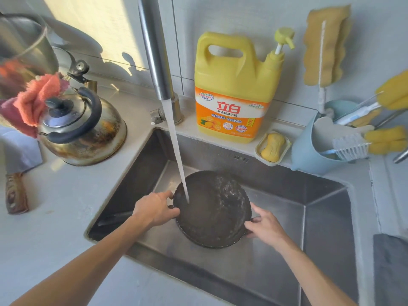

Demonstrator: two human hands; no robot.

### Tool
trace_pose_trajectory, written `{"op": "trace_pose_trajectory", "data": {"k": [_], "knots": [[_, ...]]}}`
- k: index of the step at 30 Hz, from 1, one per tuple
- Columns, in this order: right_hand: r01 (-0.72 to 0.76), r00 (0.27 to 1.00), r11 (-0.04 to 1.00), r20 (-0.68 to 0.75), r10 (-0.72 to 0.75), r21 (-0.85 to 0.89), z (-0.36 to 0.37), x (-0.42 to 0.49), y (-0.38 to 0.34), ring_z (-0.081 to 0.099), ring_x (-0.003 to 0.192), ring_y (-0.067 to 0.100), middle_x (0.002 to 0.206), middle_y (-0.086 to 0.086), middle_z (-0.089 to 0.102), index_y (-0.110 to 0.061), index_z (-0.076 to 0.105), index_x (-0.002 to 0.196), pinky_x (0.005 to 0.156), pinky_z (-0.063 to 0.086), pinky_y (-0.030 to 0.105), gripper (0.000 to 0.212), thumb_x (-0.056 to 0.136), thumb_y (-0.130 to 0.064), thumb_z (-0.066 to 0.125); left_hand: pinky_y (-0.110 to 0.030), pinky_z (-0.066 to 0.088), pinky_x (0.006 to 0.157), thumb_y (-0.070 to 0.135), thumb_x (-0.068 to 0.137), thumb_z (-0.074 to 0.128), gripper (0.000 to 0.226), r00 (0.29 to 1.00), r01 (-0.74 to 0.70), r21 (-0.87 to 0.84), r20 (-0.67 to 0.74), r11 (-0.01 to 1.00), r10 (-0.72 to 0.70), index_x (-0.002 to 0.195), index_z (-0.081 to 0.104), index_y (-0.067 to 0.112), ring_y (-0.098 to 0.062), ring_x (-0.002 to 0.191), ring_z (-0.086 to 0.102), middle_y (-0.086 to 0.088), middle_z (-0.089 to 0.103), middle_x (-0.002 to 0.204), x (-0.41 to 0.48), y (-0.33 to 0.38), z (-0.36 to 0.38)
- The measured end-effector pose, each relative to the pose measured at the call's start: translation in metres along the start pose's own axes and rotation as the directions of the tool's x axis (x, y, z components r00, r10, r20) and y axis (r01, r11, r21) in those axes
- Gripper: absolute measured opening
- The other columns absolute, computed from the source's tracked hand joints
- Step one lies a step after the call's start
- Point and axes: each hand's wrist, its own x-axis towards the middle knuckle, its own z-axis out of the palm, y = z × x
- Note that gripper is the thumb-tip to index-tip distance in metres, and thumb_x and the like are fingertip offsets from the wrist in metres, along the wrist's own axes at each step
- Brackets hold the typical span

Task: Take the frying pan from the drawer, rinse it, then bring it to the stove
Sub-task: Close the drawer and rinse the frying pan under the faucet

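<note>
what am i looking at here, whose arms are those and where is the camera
There is no machine. The camera sits on a person's head and looks down, so the two bare arms are that person's own. The left hand and the right hand each grip the rim of a dark frying pan held over a steel sink. Water from the tap pours into the pan. On the counter to the left stands an old kettle. Behind the sink stand a yellow dish soap jug, a bar of soap in a dish and a blue tub of brushes.
</note>
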Motion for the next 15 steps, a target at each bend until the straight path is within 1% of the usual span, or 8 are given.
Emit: {"op": "trace_pose_trajectory", "data": {"k": [2, 4, 6, 8, 10, 11, 13, 15], "knots": [[0.008, 0.999, 1.0, 0.034, -0.008, 0.016, 0.001, -0.009, -0.012, 0.086, 0.087, 0.023, 0.098, 0.003, 0.087, -0.029, 0.032, 0.17, 0.093, 0.066, 0.038, 0.088, 0.092, -0.002, 0.063, -0.037, 0.065, 0.086, 0.067, 0.08, 0.055, 0.063, 1.0, 0.004, -0.006, -0.012, 1.0, -0.004, 0.137, 0.061, 0.042, -0.021, 0.09, 0.075, 0.007, 0.077, 0.102, -0.01, -0.006, -0.013], [0.004, 0.998, 0.999, 0.067, -0.006, 0.032, 0.003, -0.017, -0.023, 0.086, 0.088, 0.023, 0.101, 0.003, 0.087, -0.027, 0.031, 0.17, 0.089, 0.067, 0.035, 0.088, 0.092, -0.002, 0.063, -0.038, 0.067, 0.085, 0.072, 0.078, 0.054, 0.067, 0.999, 0.001, 0.003, -0.04, 1.0, -0.001, 0.137, 0.064, 0.041, -0.018, 0.09, 0.076, 0.009, 0.078, 0.105, -0.018, -0.01, -0.024], [0.005, 0.997, 0.999, 0.08, -0.008, 0.04, 0.004, -0.027, -0.032, 0.085, 0.089, 0.022, 0.101, 0.004, 0.087, -0.024, 0.032, 0.17, 0.078, 0.066, 0.027, 0.087, 0.093, 0.0, 0.063, -0.039, 0.067, 0.085, 0.072, 0.081, 0.056, 0.067, 0.997, -0.014, 0.03, -0.078, 0.999, 0.016, 0.138, 0.067, 0.04, -0.017, 0.093, 0.076, 0.011, 0.079, 0.111, -0.027, -0.011, -0.034], [0.012, 0.996, 0.999, 0.087, -0.016, 0.053, 0.005, -0.035, -0.039, 0.085, 0.09, 0.021, 0.101, 0.004, 0.087, -0.024, 0.032, 0.17, 0.075, 0.065, 0.024, 0.086, 0.094, 0.001, 0.063, -0.037, 0.067, 0.086, 0.069, 0.085, 0.059, 0.063, 0.993, -0.017, 0.049, -0.119, 0.999, 0.023, 0.139, 0.068, 0.038, -0.016, 0.095, 0.076, 0.012, 0.079, 0.115, -0.036, -0.01, -0.041], [0.021, 0.996, 0.998, 0.087, -0.027, 0.067, 0.006, -0.04, -0.046, 0.085, 0.092, 0.021, 0.102, 0.004, 0.087, -0.024, 0.032, 0.17, 0.082, 0.066, 0.029, 0.085, 0.095, 0.001, 0.063, -0.036, 0.068, 0.084, 0.067, 0.085, 0.06, 0.063, 0.988, -0.007, 0.032, -0.151, 0.999, 0.011, 0.14, 0.069, 0.038, -0.015, 0.092, 0.077, 0.012, 0.08, 0.115, -0.044, -0.014, -0.044], [0.029, 0.996, 0.997, 0.085, -0.035, 0.067, 0.006, -0.042, -0.048, 0.085, 0.092, 0.022, 0.103, 0.004, 0.087, -0.025, 0.032, 0.17, 0.088, 0.067, 0.034, 0.085, 0.095, 0.001, 0.063, -0.035, 0.068, 0.081, 0.067, 0.083, 0.06, 0.064, 0.987, 0.0, 0.006, -0.162, 1.0, 0.001, 0.139, 0.071, 0.038, -0.013, 0.088, 0.076, 0.013, 0.081, 0.11, -0.047, -0.017, -0.043], [0.053, 0.996, 0.998, 0.068, -0.056, 0.041, 0.007, -0.043, -0.05, 0.085, 0.091, 0.024, 0.103, 0.002, 0.087, -0.028, 0.031, 0.17, 0.099, 0.064, 0.042, 0.085, 0.096, -0.002, 0.064, -0.032, 0.067, 0.073, 0.067, 0.08, 0.058, 0.062, 0.982, -0.006, -0.052, -0.188, 0.999, -0.004, 0.134, 0.074, 0.041, -0.009, 0.075, 0.074, 0.015, 0.08, 0.091, -0.053, -0.024, -0.041], [0.077, 0.996, 0.997, 0.048, -0.078, 0.012, 0.007, -0.042, -0.05, 0.085, 0.091, 0.025, 0.102, 0.0, 0.087, -0.033, 0.031, 0.17, 0.104, 0.061, 0.048, 0.086, 0.095, -0.007, 0.064, -0.027, 0.062, 0.061, 0.065, 0.081, 0.058, 0.058, 0.973, -0.028, -0.113, -0.232, 0.993, 0.001, 0.132, 0.076, 0.044, -0.007, 0.064, 0.071, 0.016, 0.076, 0.075, -0.057, -0.028, -0.037]]}}
